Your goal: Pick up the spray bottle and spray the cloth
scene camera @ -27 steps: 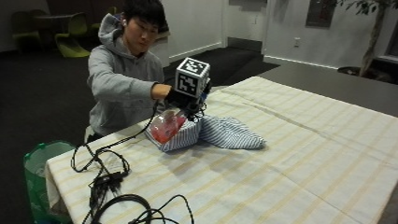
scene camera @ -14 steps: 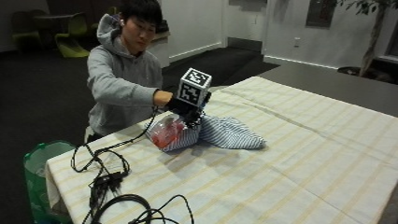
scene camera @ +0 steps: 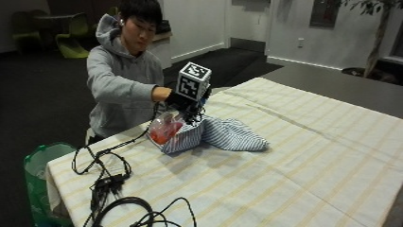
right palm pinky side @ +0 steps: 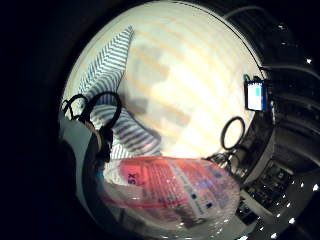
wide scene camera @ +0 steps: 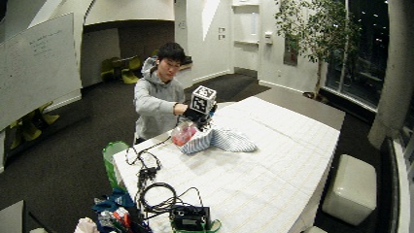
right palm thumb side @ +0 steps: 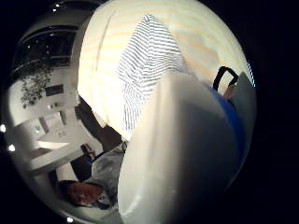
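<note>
We hold the spray bottle (scene camera: 165, 130) in our gloved right hand (scene camera: 184, 101), the grip wrapped around its top, and it hangs tilted just above the near end of the striped cloth (scene camera: 226, 135) on the surface (scene camera: 302, 156).

White walls, dark floor, whiteboard (wide scene camera: 39, 68), potted tree (wide scene camera: 317, 34).

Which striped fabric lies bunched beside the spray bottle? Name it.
The blue-and-white striped cloth, heaped by the spray bottle that the gloved right hand holds. The pale yellow-striped tablecloth instead lies flat across the table.
</note>
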Available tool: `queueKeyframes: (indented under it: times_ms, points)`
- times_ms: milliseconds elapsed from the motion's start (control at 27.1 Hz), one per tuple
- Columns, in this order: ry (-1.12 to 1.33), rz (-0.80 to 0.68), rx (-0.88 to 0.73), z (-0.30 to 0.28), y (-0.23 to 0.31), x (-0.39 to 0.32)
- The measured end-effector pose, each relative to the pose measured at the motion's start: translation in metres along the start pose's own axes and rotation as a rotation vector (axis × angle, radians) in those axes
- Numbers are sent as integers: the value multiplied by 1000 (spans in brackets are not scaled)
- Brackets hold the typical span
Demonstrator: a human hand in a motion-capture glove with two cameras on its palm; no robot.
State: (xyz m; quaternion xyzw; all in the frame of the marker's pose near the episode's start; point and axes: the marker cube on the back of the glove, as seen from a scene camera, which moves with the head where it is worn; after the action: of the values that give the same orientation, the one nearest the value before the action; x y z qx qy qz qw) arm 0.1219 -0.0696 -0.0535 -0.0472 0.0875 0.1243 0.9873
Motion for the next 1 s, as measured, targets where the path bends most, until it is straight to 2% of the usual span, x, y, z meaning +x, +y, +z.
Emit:
queueKeyframes:
  times_ms: [185, 406, 738, 997]
  points:
    - [-18, -13, 9, 6, -2, -21]
    - [-166, -71, 134, -27, 2, -74]
    - [-690, -176, 474, -78, 9, -165]
    - [-1118, -336, 629, -74, 2, -216]
